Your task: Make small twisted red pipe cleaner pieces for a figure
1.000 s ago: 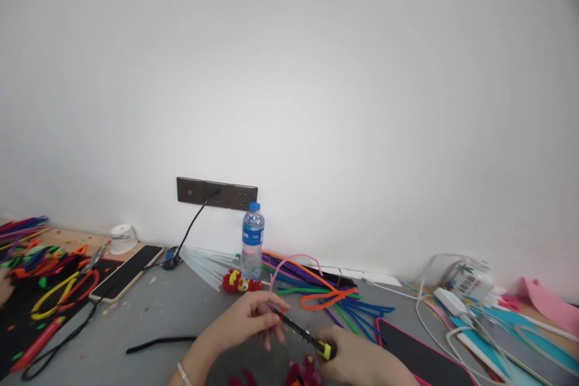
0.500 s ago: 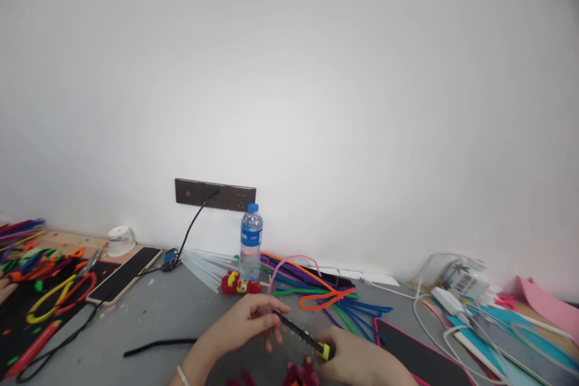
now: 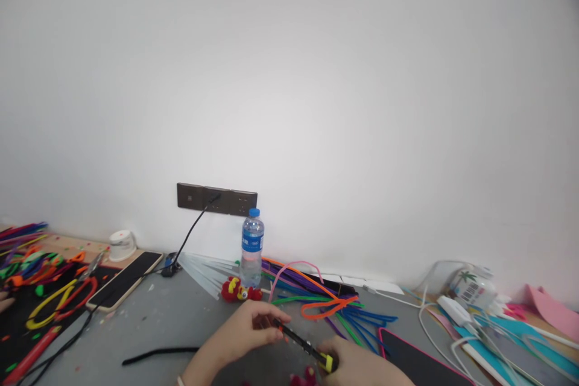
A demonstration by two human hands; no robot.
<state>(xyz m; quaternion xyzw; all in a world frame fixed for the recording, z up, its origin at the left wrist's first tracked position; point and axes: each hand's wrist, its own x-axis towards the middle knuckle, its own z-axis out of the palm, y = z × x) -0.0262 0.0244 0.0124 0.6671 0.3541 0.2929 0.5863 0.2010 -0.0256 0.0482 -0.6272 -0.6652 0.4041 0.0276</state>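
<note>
At the bottom middle my left hand (image 3: 239,335) is closed, its fingertips pinching something small and orange-red at the tip of a black-and-yellow tool (image 3: 304,347). My right hand (image 3: 362,368) is closed round the yellow handle end of that tool. Just below the tool a dark red fuzzy piece (image 3: 304,377) shows at the frame's bottom edge. A black pipe cleaner (image 3: 158,353) lies on the grey table (image 3: 172,319) to the left of my left wrist.
A water bottle (image 3: 252,247) stands by the wall, with a red-and-yellow fuzzy figure (image 3: 239,291) in front. Coloured pipe cleaners (image 3: 325,301) spread to its right. A phone (image 3: 126,280) lies on its charging cable at left. White cables and a charger (image 3: 455,310) lie at right.
The view has tipped up slightly, so hands and table objects sit lower in the frame. Both hands keep their hold on the tool.
</note>
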